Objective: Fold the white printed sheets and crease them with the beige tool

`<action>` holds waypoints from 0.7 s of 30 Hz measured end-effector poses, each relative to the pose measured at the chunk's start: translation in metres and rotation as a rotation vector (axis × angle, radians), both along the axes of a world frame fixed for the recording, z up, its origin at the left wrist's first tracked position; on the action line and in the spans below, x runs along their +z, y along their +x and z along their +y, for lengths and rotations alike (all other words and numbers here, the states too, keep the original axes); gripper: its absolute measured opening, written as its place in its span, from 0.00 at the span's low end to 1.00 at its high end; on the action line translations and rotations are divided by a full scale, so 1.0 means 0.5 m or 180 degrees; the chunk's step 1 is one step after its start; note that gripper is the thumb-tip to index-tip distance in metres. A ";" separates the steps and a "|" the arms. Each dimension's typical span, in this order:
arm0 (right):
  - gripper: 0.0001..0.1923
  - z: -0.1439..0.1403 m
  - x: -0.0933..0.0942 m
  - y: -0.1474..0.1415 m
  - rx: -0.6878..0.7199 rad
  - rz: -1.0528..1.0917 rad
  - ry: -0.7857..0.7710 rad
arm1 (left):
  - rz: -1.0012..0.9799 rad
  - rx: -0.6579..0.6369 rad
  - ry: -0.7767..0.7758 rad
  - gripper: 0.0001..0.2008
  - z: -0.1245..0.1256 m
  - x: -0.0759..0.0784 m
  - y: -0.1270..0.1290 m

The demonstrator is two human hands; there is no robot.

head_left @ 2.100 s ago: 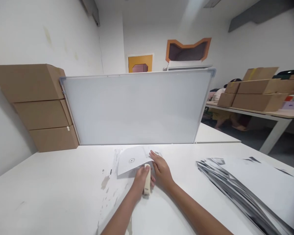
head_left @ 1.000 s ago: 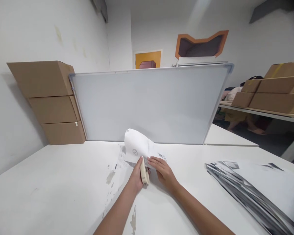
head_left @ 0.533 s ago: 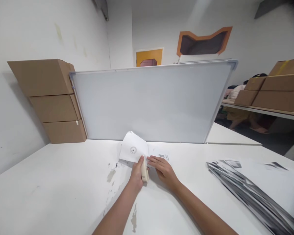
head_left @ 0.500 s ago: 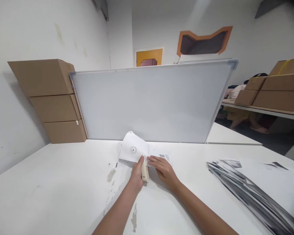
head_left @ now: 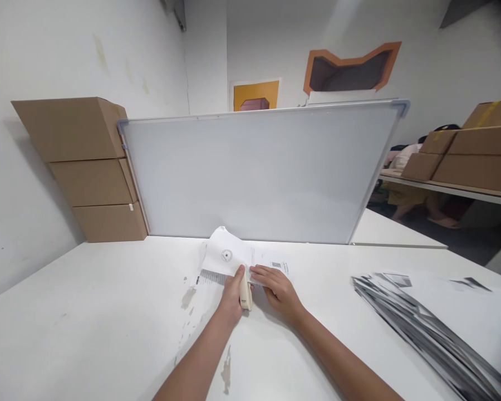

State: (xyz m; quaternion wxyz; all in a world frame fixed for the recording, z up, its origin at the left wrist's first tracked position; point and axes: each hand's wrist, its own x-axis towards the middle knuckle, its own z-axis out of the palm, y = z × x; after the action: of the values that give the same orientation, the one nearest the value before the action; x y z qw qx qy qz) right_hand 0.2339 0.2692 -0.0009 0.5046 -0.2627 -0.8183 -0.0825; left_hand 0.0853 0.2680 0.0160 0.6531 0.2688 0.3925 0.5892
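Observation:
A cream stapler point(head_left: 245, 295) is wrapped in my left hand point(head_left: 232, 295), thumb along its top. Its far end reaches the edge of white printed papers point(head_left: 223, 250). On the left, the top sheet is folded over and shows a round stamp with a star; printed text lies beneath it. My right hand point(head_left: 275, 287) holds the papers' right part near a small printed code, fingers together on top. Its thumb is mostly hidden. The stapler's jaws, where they meet the paper, are hidden too.
A whiteboard point(head_left: 250, 178) stands upright along the white table's point(head_left: 108, 323) back edge. Stacked cardboard boxes point(head_left: 96, 184) stand at the left. A spread pile of printed sheets point(head_left: 426, 323) lies at the right. More boxes point(head_left: 476, 156) sit on a shelf beyond, with part of a person behind.
Both hands keep nearly the same place on the stapler and papers. The stapler looks slightly more pressed together, and the view has shifted a little.

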 end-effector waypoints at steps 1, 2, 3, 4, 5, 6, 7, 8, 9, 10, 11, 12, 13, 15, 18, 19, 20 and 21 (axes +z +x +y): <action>0.25 0.000 0.000 0.000 -0.0002 -0.0001 -0.0004 | -0.0007 0.0000 0.0008 0.27 0.000 -0.001 0.000; 0.25 0.000 0.000 0.000 -0.0004 0.0004 -0.0011 | -0.0019 -0.0003 0.0022 0.27 0.001 -0.002 0.000; 0.24 0.000 -0.001 0.000 -0.0006 0.0010 -0.0021 | -0.0030 -0.0015 0.0035 0.26 0.001 -0.003 0.000; 0.24 -0.001 -0.001 0.000 -0.0008 0.0022 -0.0031 | -0.0037 -0.0030 0.0047 0.26 0.002 -0.004 0.000; 0.24 -0.001 -0.001 0.000 -0.0010 0.0035 -0.0038 | -0.0038 -0.0051 0.0049 0.26 0.002 -0.005 -0.001; 0.24 -0.001 -0.001 -0.001 -0.0011 0.0046 -0.0040 | -0.0028 -0.0072 0.0046 0.25 0.001 -0.005 -0.001; 0.24 -0.002 -0.002 -0.001 -0.0007 0.0049 -0.0037 | -0.0010 -0.0095 0.0038 0.25 0.000 -0.005 -0.001; 0.24 -0.002 -0.002 -0.001 -0.0003 0.0039 -0.0030 | 0.0005 -0.0109 0.0020 0.25 -0.001 -0.004 -0.001; 0.24 -0.003 -0.001 -0.001 -0.0005 0.0009 -0.0028 | 0.0017 -0.0116 -0.0002 0.25 -0.002 -0.003 -0.001; 0.25 -0.003 -0.001 -0.001 -0.0019 -0.0035 -0.0032 | 0.0027 -0.0115 -0.0010 0.25 -0.003 -0.003 -0.001; 0.26 -0.004 0.000 -0.001 -0.0046 -0.0091 -0.0037 | 0.0037 -0.0112 -0.0008 0.24 -0.004 -0.002 -0.001; 0.26 -0.005 0.000 -0.002 -0.0089 -0.0156 -0.0038 | 0.0042 -0.0099 -0.0007 0.24 -0.004 -0.002 -0.001; 0.26 -0.006 0.001 -0.003 -0.0143 -0.0227 -0.0032 | 0.0030 -0.0085 -0.0006 0.24 -0.004 -0.003 0.000; 0.25 -0.007 0.001 -0.005 -0.0253 -0.0363 0.0030 | -0.0026 -0.0049 0.0017 0.24 -0.004 -0.004 0.001; 0.24 -0.009 0.001 -0.007 -0.0382 -0.0498 0.0149 | -0.0090 -0.0004 0.0051 0.23 -0.004 -0.003 0.003; 0.24 -0.009 0.001 -0.008 -0.0407 -0.0525 0.0168 | -0.0091 -0.0002 0.0058 0.22 -0.005 -0.002 0.003; 0.25 -0.009 0.001 -0.009 -0.0424 -0.0555 0.0174 | -0.0097 -0.0012 0.0076 0.22 -0.007 0.000 0.004; 0.25 -0.009 0.001 -0.010 -0.0438 -0.0590 0.0161 | -0.0122 -0.0020 0.0115 0.21 -0.008 0.002 0.004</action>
State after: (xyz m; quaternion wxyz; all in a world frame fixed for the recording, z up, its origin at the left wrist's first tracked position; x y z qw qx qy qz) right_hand 0.2289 0.2646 -0.0002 0.4264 -0.2966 -0.8391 -0.1614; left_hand 0.0874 0.2639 0.0172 0.6573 0.2706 0.3684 0.5992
